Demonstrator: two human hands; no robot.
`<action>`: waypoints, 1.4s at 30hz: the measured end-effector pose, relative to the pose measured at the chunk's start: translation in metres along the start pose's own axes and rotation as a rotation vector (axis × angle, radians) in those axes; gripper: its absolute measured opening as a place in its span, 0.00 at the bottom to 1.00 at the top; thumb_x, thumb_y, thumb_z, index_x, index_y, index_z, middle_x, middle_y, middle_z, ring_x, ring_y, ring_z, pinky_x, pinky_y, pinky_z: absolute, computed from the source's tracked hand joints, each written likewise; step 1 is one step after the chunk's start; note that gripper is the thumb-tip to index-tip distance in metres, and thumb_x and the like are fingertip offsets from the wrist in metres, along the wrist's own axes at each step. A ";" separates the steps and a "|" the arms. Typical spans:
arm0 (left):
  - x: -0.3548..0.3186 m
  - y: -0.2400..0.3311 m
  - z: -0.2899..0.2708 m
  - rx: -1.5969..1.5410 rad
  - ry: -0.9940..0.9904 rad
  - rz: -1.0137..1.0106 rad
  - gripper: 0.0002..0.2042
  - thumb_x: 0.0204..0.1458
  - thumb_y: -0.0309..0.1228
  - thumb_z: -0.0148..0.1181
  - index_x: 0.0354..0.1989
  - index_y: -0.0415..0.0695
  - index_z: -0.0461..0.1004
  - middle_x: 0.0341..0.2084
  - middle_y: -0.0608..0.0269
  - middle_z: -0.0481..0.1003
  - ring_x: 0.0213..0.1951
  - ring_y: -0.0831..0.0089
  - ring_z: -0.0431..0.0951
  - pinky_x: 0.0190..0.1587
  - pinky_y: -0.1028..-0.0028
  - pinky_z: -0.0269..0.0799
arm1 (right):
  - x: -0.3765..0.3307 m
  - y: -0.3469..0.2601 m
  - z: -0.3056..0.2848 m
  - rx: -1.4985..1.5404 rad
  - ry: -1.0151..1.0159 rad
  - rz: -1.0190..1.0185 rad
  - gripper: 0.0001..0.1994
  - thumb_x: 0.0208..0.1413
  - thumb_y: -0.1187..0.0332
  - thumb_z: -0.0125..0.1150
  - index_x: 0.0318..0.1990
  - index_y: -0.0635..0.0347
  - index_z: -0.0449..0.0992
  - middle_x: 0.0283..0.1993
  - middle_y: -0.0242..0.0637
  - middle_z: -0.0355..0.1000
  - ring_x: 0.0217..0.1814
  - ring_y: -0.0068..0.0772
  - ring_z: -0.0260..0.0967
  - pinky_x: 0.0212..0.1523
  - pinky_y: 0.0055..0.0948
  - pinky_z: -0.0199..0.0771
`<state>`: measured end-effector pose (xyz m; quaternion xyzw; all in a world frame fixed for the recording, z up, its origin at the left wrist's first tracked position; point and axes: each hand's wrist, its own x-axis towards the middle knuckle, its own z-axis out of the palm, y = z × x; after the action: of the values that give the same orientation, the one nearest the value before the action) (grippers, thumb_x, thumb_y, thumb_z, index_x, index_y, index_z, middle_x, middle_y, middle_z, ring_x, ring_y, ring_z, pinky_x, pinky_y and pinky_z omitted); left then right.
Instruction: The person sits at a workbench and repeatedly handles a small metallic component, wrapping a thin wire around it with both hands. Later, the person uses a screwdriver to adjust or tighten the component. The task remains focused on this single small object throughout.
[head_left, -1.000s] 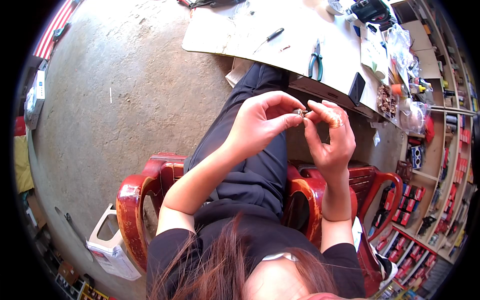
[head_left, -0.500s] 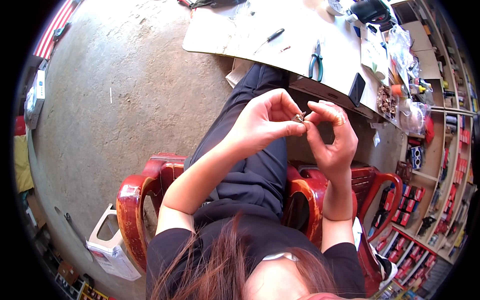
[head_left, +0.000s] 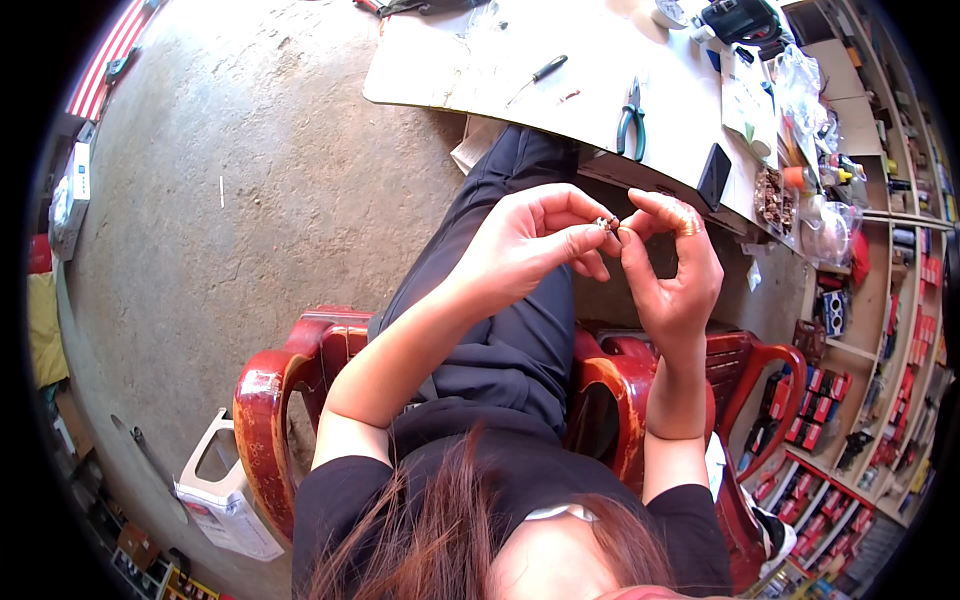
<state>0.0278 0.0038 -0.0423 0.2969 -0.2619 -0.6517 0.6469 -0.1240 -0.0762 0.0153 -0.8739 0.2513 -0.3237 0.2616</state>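
- The left hand (head_left: 530,245) and the right hand (head_left: 672,270) meet above the person's lap, fingertips together, both pinching a tiny metal part (head_left: 606,224) between thumb and forefinger.
- The part is too small to tell what kind it is; it sits right where the two hands touch, in front of the table (head_left: 450,60) edge.
- A ring (head_left: 686,222) shows on a finger of the right hand.
- On the table lie green-handled pliers (head_left: 632,120), a black-handled screwdriver (head_left: 540,75) and a black phone (head_left: 713,176), all well apart from the hands.
- The person sits on a red plastic chair (head_left: 275,400), with a second red chair (head_left: 760,370) just beside it on the right.
- A white carton (head_left: 220,490) stands on the concrete floor (head_left: 250,200) near the left chair arm.
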 end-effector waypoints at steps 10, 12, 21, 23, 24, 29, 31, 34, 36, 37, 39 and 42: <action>-0.001 -0.001 0.000 0.026 0.012 -0.002 0.11 0.60 0.30 0.56 0.45 0.35 0.71 0.35 0.59 0.78 0.33 0.74 0.79 0.38 0.77 0.74 | 0.001 -0.002 -0.001 0.033 -0.053 0.033 0.16 0.47 0.81 0.63 0.46 0.62 0.76 0.33 0.36 0.73 0.32 0.28 0.73 0.38 0.26 0.72; -0.001 -0.001 0.000 0.026 0.012 0.007 0.10 0.60 0.30 0.56 0.45 0.36 0.71 0.35 0.60 0.77 0.33 0.74 0.79 0.38 0.77 0.74 | 0.001 -0.003 0.000 0.035 -0.048 0.045 0.15 0.47 0.81 0.63 0.45 0.62 0.76 0.33 0.36 0.73 0.32 0.28 0.73 0.38 0.26 0.72; 0.000 -0.005 -0.001 0.020 -0.058 0.071 0.11 0.60 0.29 0.55 0.46 0.36 0.70 0.40 0.57 0.76 0.39 0.74 0.78 0.45 0.74 0.73 | 0.004 -0.001 -0.003 0.011 -0.011 0.069 0.15 0.48 0.80 0.62 0.46 0.63 0.75 0.32 0.36 0.73 0.32 0.27 0.73 0.38 0.25 0.72; 0.001 -0.007 -0.002 0.140 -0.086 0.176 0.12 0.58 0.29 0.57 0.47 0.36 0.70 0.42 0.59 0.76 0.43 0.74 0.76 0.49 0.73 0.71 | 0.005 0.000 -0.005 0.015 -0.004 0.068 0.15 0.49 0.80 0.61 0.46 0.63 0.75 0.33 0.36 0.73 0.32 0.27 0.73 0.39 0.25 0.72; 0.003 -0.006 -0.005 0.261 -0.096 0.252 0.13 0.57 0.30 0.58 0.48 0.37 0.71 0.42 0.59 0.75 0.45 0.74 0.75 0.51 0.73 0.70 | 0.005 -0.001 -0.005 0.009 -0.010 0.062 0.15 0.49 0.80 0.61 0.46 0.63 0.76 0.33 0.36 0.73 0.33 0.27 0.73 0.39 0.25 0.72; 0.003 -0.003 -0.007 0.460 -0.101 0.318 0.16 0.53 0.30 0.62 0.48 0.37 0.72 0.42 0.60 0.75 0.47 0.75 0.74 0.53 0.73 0.67 | 0.004 -0.007 -0.006 -0.036 -0.051 0.041 0.15 0.48 0.81 0.62 0.45 0.62 0.76 0.33 0.36 0.73 0.34 0.30 0.72 0.40 0.27 0.72; 0.003 -0.004 -0.005 0.428 -0.104 0.294 0.15 0.53 0.29 0.62 0.47 0.37 0.71 0.41 0.59 0.76 0.46 0.76 0.75 0.52 0.73 0.68 | 0.003 -0.006 -0.005 -0.035 -0.048 0.046 0.15 0.48 0.81 0.62 0.45 0.62 0.76 0.33 0.37 0.73 0.35 0.32 0.72 0.40 0.29 0.72; -0.001 -0.001 -0.001 0.397 -0.100 0.225 0.14 0.53 0.28 0.61 0.46 0.37 0.71 0.38 0.60 0.77 0.44 0.76 0.76 0.50 0.74 0.69 | 0.002 -0.006 -0.005 -0.033 -0.058 0.048 0.14 0.47 0.81 0.63 0.44 0.62 0.76 0.34 0.38 0.73 0.35 0.33 0.72 0.40 0.30 0.73; -0.002 0.003 -0.002 0.405 -0.125 0.174 0.15 0.54 0.26 0.61 0.49 0.35 0.69 0.39 0.61 0.76 0.44 0.77 0.75 0.51 0.74 0.69 | 0.001 -0.006 -0.005 -0.032 -0.067 0.048 0.14 0.47 0.81 0.63 0.44 0.62 0.76 0.34 0.38 0.73 0.35 0.34 0.72 0.40 0.30 0.73; -0.002 0.004 -0.002 0.408 -0.139 0.150 0.16 0.54 0.26 0.60 0.50 0.35 0.68 0.40 0.61 0.75 0.45 0.77 0.74 0.52 0.74 0.69 | 0.000 -0.006 -0.006 -0.032 -0.070 0.048 0.14 0.47 0.81 0.63 0.44 0.62 0.76 0.35 0.38 0.73 0.35 0.34 0.72 0.40 0.30 0.73; -0.002 0.003 -0.002 0.401 -0.140 0.149 0.15 0.54 0.25 0.60 0.49 0.35 0.69 0.40 0.61 0.75 0.45 0.77 0.74 0.51 0.74 0.69 | 0.000 -0.006 -0.006 -0.030 -0.074 0.047 0.14 0.47 0.81 0.63 0.44 0.62 0.76 0.35 0.39 0.73 0.35 0.33 0.72 0.40 0.30 0.73; -0.002 -0.001 -0.003 0.426 -0.131 0.177 0.14 0.54 0.25 0.59 0.49 0.35 0.69 0.39 0.62 0.75 0.44 0.77 0.74 0.51 0.74 0.69 | 0.000 -0.008 -0.006 -0.015 -0.078 0.038 0.14 0.47 0.81 0.63 0.44 0.62 0.76 0.36 0.39 0.73 0.34 0.33 0.72 0.39 0.29 0.73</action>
<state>0.0293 0.0055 -0.0444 0.3598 -0.4598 -0.5403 0.6060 -0.1266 -0.0723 0.0241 -0.8828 0.2600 -0.2823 0.2709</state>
